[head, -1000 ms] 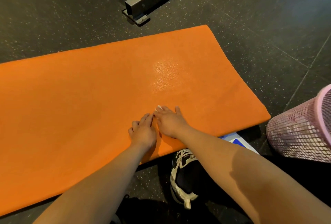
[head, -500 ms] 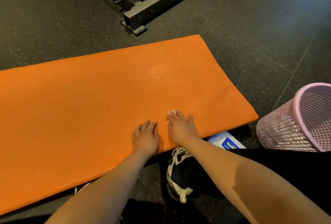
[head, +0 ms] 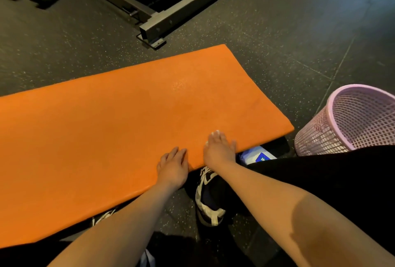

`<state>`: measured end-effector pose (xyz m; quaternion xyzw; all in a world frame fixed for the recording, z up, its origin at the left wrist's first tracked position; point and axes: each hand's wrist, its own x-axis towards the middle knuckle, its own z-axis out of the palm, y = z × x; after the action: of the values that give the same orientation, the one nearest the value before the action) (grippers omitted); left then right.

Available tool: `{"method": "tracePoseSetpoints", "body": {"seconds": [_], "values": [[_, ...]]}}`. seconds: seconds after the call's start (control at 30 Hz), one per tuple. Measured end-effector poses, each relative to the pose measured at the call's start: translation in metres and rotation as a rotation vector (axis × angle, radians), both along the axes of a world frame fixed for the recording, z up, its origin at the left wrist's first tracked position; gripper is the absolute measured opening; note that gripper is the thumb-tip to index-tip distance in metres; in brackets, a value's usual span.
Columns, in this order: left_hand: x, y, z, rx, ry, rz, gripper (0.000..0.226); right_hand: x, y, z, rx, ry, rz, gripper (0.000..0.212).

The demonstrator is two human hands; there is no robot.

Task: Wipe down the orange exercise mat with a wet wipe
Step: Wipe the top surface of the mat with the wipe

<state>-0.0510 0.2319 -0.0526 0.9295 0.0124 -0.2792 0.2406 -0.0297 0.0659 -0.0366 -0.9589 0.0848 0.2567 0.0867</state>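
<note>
The orange exercise mat point(head: 106, 134) lies flat on the dark speckled floor. My right hand point(head: 219, 149) presses flat on the mat near its front right edge. A small white bit of the wet wipe point(head: 214, 132) shows past the fingertips, and the rest is hidden under the palm. My left hand point(head: 173, 166) rests on the mat's near edge just to the left, fingers relaxed and holding nothing. A faint wet sheen point(head: 179, 84) marks the mat farther out.
A pack of wipes point(head: 259, 155) lies on the floor under the mat's right corner. A pink mesh basket point(head: 342, 130) stands at right. A black-and-white shoe point(head: 208, 198) sits below my hands. A metal equipment frame point(head: 171, 23) is beyond the mat.
Both hands have slid back toward the mat's near edge, the right one moving right. The view has lifted, showing more of the frame and basket.
</note>
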Motion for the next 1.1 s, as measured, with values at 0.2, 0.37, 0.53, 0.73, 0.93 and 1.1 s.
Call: {"method": "tracePoseSetpoints", "body": {"seconds": [0.2, 0.37, 0.53, 0.73, 0.93, 1.1], "values": [[-0.003, 0.002, -0.005, -0.006, 0.004, 0.011, 0.05, -0.023, 0.035, 0.01, 0.171, 0.037, 0.251, 0.052], [-0.003, 0.004, -0.002, -0.015, -0.006, -0.005, 0.049, -0.004, 0.011, 0.007, 0.061, -0.011, 0.173, 0.056], [0.001, 0.013, -0.01, -0.007, -0.033, -0.032, 0.048, -0.004, 0.015, 0.005, 0.061, 0.013, -0.039, 0.058], [-0.003, 0.007, -0.013, -0.031, -0.043, -0.012, 0.048, -0.019, 0.026, 0.005, 0.187, 0.036, 0.32, 0.051], [-0.004, 0.008, -0.007, -0.033, -0.041, -0.003, 0.048, -0.004, 0.003, 0.002, 0.0, 0.011, -0.011, 0.058], [-0.002, 0.009, -0.013, -0.071, -0.019, 0.013, 0.047, -0.019, 0.029, 0.001, 0.129, 0.006, 0.281, 0.058]]}}
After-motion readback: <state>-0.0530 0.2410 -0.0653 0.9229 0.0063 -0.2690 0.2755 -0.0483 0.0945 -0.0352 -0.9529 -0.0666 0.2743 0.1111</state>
